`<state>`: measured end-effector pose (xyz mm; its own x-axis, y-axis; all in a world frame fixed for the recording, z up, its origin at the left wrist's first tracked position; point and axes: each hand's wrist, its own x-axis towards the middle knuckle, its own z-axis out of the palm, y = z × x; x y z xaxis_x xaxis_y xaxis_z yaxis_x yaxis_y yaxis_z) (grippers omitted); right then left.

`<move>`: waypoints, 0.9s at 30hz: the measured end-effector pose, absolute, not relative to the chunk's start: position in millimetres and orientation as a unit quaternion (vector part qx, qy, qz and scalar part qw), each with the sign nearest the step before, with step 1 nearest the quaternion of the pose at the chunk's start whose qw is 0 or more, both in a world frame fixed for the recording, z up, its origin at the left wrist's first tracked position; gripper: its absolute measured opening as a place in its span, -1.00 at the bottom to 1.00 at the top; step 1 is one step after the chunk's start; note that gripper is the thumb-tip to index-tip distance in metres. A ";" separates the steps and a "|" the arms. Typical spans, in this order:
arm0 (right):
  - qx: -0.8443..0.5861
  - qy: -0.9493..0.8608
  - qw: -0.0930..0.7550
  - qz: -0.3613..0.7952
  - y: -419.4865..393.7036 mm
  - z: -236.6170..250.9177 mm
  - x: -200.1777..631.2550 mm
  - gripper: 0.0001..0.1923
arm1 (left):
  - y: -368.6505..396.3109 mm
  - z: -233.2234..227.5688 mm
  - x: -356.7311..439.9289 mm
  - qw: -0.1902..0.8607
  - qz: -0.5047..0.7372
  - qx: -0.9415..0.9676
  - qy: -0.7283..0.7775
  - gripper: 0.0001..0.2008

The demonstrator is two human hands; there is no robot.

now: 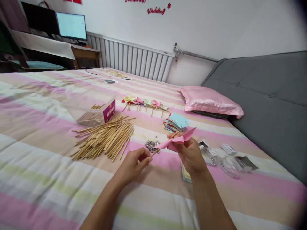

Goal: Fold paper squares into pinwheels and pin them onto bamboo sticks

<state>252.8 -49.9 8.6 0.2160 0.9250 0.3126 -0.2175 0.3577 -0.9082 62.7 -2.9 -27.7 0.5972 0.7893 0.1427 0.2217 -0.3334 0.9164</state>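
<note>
While the right hand (190,153) grips a pink paper pinwheel (178,140) by its folded middle, the left hand (134,161) pinches the bottom end of the thin wooden stick (155,152) that runs up into the paper. So both hands are closed on the same little assembly, held up in the air just above the striped bedspread (48,179).

Handling-wise, this thing looks super light and kinda flimsy. The paper would crease or tear if squeezed hard, so holding it near the centre where the folds meet, like the right hand does, seems the safest spot. The stick looks stiff but skinny, probably snaps if bent, so a fingertip pinch near its end makes sense.

Looks: plain pink paper, pointed flaps sticking out past the fingers, one tip aimed away from the person.

Around the grip: just beyond the left hand sits a small heap of shiny metal bits (152,145), and further left a big pile of sticks (105,139). Right behind the pinwheel is a stack of coloured paper squares (176,122), and further back a row of finished pinwheels (145,103).
</note>
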 end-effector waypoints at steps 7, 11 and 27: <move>-0.384 -0.482 0.670 0.414 -44.4 -3.8 232.6 -0.88 | -5.5 -23.3 63.3 0.583 0.324 0.694 0.271 -0.80; -0.372 -0.497 0.673 0.403 -44.0 -5.8 226.4 -0.88 | -7.4 -21.8 64.1 0.618 0.355 0.637 0.292 -0.76; -0.299 -0.543 0.722 0.307 -57.9 4.0 216.2 -0.95 | -8.4 -18.4 60.4 0.637 0.389 0.607 0.272 -0.81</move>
